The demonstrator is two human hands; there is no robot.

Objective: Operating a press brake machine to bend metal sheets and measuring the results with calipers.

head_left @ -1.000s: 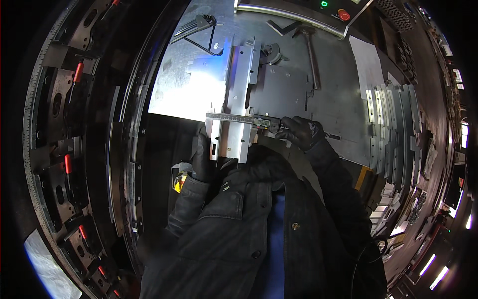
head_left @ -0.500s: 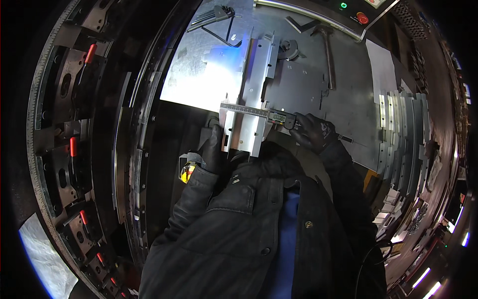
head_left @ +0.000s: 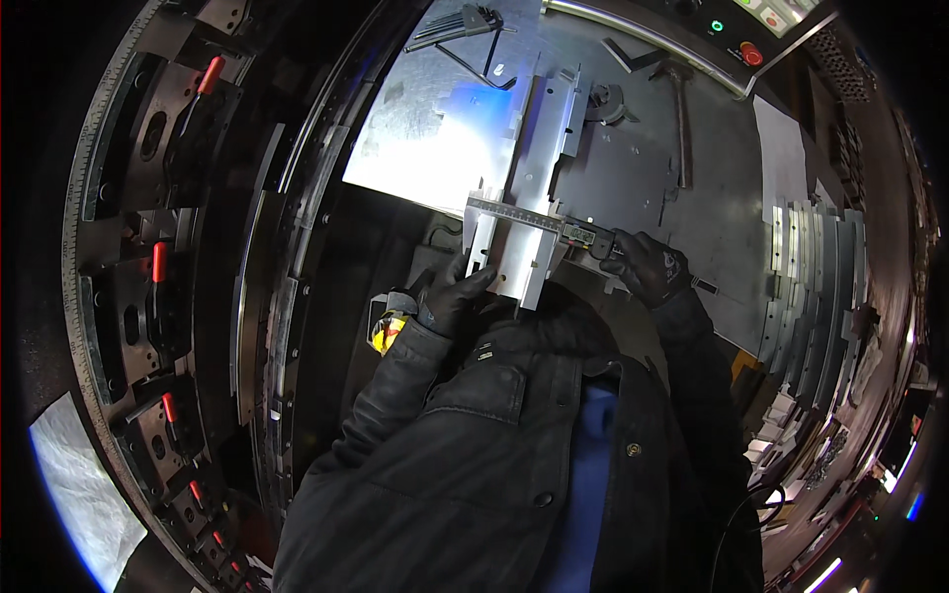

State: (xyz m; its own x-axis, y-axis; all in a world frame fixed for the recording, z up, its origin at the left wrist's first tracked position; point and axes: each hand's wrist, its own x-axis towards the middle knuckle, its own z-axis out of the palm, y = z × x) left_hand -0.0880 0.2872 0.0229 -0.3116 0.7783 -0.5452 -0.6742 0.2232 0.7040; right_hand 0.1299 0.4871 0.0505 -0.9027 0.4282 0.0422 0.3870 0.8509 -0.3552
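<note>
A long bent sheet-metal channel [head_left: 530,178] lies on the metal table, its near end jutting over the edge toward my body. A digital caliper [head_left: 514,211] spans its width near that end, jaws on either side. My right hand [head_left: 649,269], in a black glove, is closed around the caliper's right end, beside its display. My left hand [head_left: 453,298], also gloved, has its fingers closed on the channel's near left edge. Its thumb is hard to make out against the dark jacket.
A hex key set [head_left: 463,22], a hammer [head_left: 682,128] and a dark angled piece [head_left: 630,57] lie farther back on the table [head_left: 717,198]. Several stacked metal strips [head_left: 796,267] stand at right. Machine tooling with red levers [head_left: 160,263] fills the left. A red button [head_left: 751,53] sits beyond.
The whole scene has shifted right in the picture. My left hand has turned, its fingers now reaching across toward the channel's near end. My right hand keeps its hold on the caliper.
</note>
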